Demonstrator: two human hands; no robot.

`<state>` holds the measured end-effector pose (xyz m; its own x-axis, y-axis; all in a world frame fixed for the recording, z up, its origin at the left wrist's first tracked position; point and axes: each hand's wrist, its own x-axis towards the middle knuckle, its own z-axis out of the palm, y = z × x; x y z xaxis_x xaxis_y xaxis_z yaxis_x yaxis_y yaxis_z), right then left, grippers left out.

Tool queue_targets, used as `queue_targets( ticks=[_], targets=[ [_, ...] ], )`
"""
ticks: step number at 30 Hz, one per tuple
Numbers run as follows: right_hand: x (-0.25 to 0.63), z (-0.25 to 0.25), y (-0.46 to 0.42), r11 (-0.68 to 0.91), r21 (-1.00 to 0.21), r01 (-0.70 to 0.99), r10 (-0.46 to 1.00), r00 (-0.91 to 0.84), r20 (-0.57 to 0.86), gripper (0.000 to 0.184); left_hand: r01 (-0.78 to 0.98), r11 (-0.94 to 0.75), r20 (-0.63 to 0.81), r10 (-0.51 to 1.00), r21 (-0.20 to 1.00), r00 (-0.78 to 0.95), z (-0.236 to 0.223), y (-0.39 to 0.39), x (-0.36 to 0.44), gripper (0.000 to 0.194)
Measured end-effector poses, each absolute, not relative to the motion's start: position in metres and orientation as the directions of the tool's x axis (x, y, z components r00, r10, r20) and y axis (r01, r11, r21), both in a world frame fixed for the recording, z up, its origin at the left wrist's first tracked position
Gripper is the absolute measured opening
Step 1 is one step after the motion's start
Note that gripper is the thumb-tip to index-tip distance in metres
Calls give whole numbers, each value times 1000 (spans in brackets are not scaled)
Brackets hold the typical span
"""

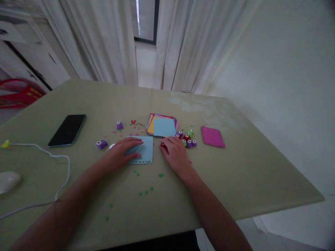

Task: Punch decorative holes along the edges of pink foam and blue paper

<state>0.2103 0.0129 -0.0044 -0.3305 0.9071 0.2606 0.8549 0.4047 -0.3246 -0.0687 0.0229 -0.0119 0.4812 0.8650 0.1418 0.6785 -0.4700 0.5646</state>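
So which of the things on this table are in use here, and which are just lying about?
In use: blue sheet under left hand; red punch at right hand; paper stack; punches.
Lying about: phone, mouse, cable, pink sheet.

Left hand (123, 150) flat on blue sheet (145, 150), right hand (175, 152) beside — paper punches (187, 138) near

Two purple punches (119, 124) sat left, with a cluster of six (187, 137) at right. One phone (67, 129), one pink sheet (213, 136), one blue sheet (144, 149).
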Motion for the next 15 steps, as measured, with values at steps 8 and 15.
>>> queue_targets(
  ticks=[8, 15],
  targets=[
    [207, -8, 13, 368, -334, 868, 917, -282, 281, 12, 988, 64, 335, 936, 138, -107, 12, 12, -98, 49],
    [207, -10, 14, 301, -269, 915, 925, -211, 318, 8, 980, 26, 189, 980, 196, -64, -7, 21, -113, 40]
  ],
)
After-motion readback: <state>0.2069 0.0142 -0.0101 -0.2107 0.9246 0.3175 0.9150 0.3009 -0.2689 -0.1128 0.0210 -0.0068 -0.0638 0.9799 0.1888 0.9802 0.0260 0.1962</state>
